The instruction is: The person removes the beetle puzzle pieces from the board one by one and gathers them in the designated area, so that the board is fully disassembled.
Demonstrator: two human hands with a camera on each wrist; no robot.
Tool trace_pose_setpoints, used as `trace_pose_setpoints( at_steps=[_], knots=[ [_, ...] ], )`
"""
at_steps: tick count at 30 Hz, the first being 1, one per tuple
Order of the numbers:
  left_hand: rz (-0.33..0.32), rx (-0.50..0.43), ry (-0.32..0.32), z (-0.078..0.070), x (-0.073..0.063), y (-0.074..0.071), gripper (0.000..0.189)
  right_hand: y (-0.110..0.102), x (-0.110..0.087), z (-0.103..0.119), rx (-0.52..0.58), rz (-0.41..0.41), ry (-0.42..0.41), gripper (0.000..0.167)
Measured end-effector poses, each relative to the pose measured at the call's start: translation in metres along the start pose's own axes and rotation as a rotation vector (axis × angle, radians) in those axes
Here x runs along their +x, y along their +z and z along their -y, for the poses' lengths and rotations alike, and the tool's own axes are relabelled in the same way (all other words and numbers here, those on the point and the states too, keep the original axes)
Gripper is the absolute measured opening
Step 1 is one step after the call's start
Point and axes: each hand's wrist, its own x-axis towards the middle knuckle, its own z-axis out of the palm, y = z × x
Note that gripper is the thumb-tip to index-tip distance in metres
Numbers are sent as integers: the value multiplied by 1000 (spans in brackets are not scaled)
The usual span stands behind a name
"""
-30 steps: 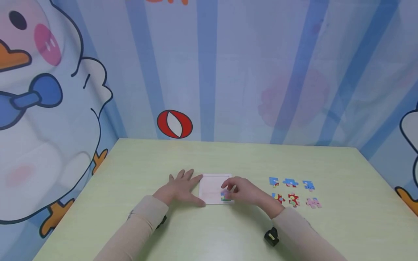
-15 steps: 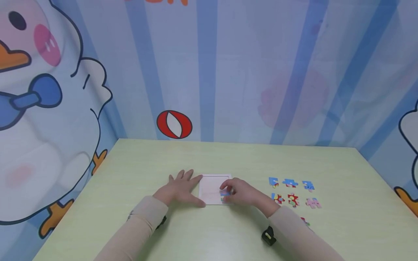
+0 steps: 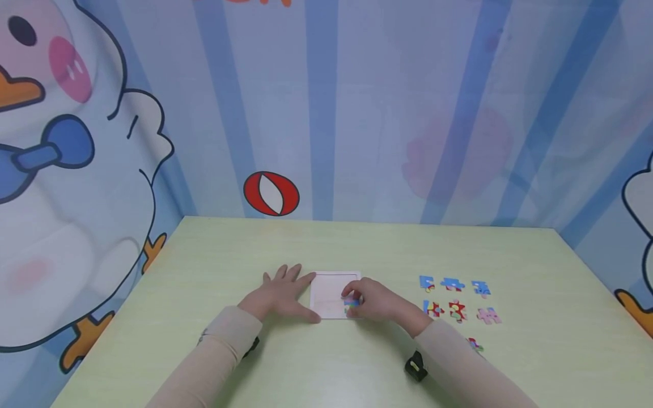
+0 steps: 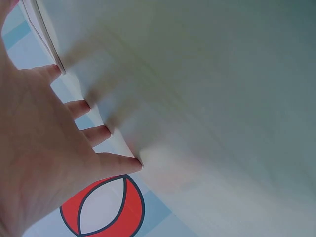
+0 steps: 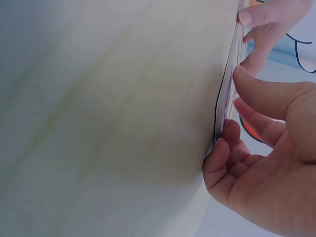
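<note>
A shallow white puzzle tray [image 3: 329, 292] lies flat on the table. My left hand [image 3: 279, 296] is spread beside it, with thumb and index finger touching its left edge; the other fingers rest on the table. Over the tray's near right corner is my right hand [image 3: 380, 300]. Its thumb and index finger hold a small jigsaw piece [image 3: 351, 303] of blue, pink and green, partly hidden by the fingers. In the right wrist view, the remaining fingers curl against the rim of the tray [image 5: 224, 94], and the piece itself is hidden.
Right of the tray, several loose jigsaw pieces lie in rows, among them a blue one [image 3: 452, 284], a red one [image 3: 457, 311] and a pink one [image 3: 488, 315]. Another piece [image 3: 474, 344] is close to the right sleeve [image 3: 459, 357]. A printed curtain [image 3: 367, 113] hangs behind the table.
My right hand has shifted slightly left and lower over the tray's corner with the jigsaw piece. The piece by the right sleeve has come into view. My left hand stays in place.
</note>
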Motion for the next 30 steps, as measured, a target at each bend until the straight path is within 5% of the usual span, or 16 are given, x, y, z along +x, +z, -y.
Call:
trace_pose_setpoints(
  at_steps=[22,30],
  knots=[
    [-13,12,17,0,-2,-1,98,1,2,5,-16,-29,58,34],
    [-8,-4,8,0,-2,0,99,0,2,3,-10,-26,24,24]
  ],
)
